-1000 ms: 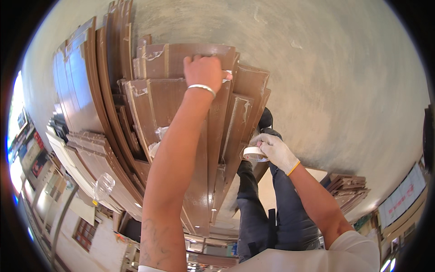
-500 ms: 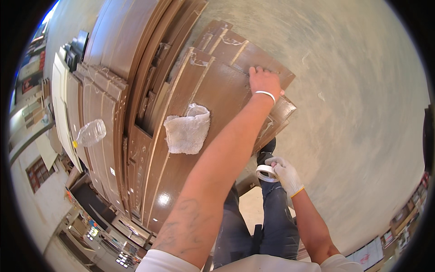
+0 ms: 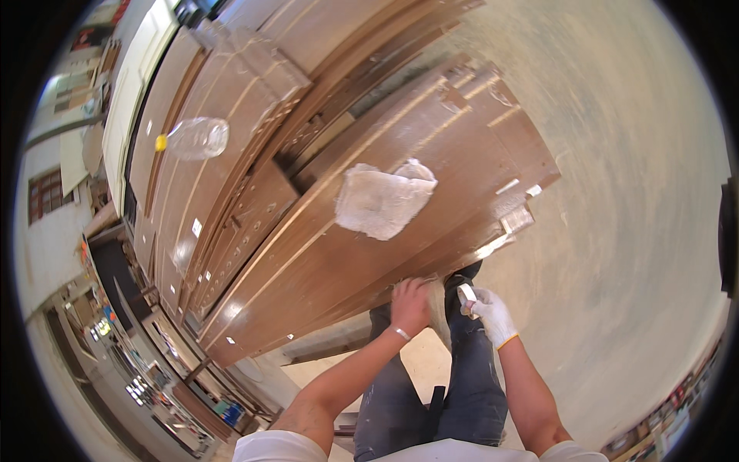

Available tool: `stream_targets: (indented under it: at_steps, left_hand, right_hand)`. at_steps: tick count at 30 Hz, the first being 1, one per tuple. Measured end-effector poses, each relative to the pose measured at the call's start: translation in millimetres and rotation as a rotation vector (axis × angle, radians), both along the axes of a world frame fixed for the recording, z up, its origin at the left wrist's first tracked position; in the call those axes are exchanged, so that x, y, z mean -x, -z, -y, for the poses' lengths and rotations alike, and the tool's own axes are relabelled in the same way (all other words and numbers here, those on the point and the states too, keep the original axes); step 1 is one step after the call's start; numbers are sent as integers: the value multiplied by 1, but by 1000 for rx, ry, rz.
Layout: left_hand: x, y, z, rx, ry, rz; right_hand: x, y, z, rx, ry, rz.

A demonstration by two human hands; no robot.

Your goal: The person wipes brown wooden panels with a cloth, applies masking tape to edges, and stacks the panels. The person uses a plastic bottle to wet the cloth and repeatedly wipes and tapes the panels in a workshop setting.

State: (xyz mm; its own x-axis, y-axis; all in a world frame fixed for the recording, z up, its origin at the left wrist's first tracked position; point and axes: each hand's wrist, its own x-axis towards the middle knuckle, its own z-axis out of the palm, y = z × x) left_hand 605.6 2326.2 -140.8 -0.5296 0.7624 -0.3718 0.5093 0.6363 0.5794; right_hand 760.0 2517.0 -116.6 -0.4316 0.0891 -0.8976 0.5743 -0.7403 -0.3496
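My bare left hand point(image 3: 410, 306) is by the near long edge of a stack of brown boards point(image 3: 323, 266), above my thigh. Its fingers are loosely bent and a little apart, and no object shows in them; the fingertips are partly lost against the board edge. In a white glove with a yellow cuff, my right hand point(image 3: 489, 316) is closed on a roll of white tape point(image 3: 466, 299), held over my right knee. A crumpled white cloth point(image 3: 385, 199) lies on the top board, beyond my left hand.
More brown boards point(image 3: 246, 100) are stacked to the left. A clear plastic bottle point(image 3: 198, 138) with a yellow cap lies on them. White panels point(image 3: 142, 73) stand farther left. Concrete floor point(image 3: 631, 231) spreads to the right, with shelves of goods along its far lower rim.
My left hand has left the far right end of the boards and come back to their near edge. My right hand still holds the tape roll, now turned more edge-on. The view has rotated.
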Motion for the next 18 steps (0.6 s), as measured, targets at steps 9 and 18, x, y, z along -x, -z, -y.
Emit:
stream_targets:
  at_steps: [9,18]
  left_hand:
    - [-5,0,215,322,-671,89]
    - [-53,-17,321,183,-1081,337]
  right_hand:
    - [181,-62,48,-1247,-702,-440]
    - [541,-55,57,-2138,-557,-714]
